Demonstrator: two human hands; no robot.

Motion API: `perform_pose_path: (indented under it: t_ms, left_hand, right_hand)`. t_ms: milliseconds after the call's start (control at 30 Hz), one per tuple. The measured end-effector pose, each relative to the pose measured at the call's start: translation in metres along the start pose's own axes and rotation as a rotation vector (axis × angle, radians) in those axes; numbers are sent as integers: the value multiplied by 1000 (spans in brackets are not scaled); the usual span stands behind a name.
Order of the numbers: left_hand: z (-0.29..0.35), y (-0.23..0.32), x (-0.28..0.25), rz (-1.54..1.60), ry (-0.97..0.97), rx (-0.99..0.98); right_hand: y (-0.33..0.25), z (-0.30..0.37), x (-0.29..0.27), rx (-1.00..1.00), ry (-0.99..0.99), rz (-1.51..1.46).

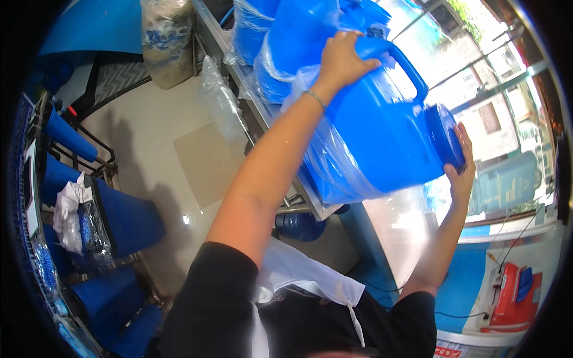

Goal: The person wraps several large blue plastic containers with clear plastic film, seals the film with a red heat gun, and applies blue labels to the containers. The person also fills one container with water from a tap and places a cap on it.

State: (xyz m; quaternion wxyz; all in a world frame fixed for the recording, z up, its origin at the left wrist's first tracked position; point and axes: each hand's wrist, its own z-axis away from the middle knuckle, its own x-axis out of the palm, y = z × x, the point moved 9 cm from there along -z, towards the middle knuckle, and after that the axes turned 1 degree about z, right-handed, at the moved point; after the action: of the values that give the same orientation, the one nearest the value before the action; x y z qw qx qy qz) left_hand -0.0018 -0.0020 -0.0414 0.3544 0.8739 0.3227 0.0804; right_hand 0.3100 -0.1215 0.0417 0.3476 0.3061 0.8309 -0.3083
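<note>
I judge I'm mid-lift: both hands, left hand (343,56) and right hand (461,170), grip the blue jug (382,137); next needs steady carrying.

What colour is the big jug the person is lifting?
Bright blue, cap included; the jug shows best in the head view.

Jug (382,137) betw. both hands, above rack (268,128); bottle (299,225) under rack.
</note>
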Motion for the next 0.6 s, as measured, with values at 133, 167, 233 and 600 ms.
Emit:
perform_pose_path:
  t_ms: [133, 167, 233, 600]
  left_hand:
    - [1, -5, 3, 45, -42, -95]
    - [1, -5, 5, 75, -71, -105]
    - [6, -6, 4, 131, -75, -96]
    - [86, -145, -76, -259, -250, -150]
  right_hand:
    - [-72, 16, -23, -281, 369, 540]
    - [-86, 23, -23, -296, 449, 423]
    - [-115, 39, -1, -351, 496, 219]
    - [-181, 32, 241, -169, -351, -170]
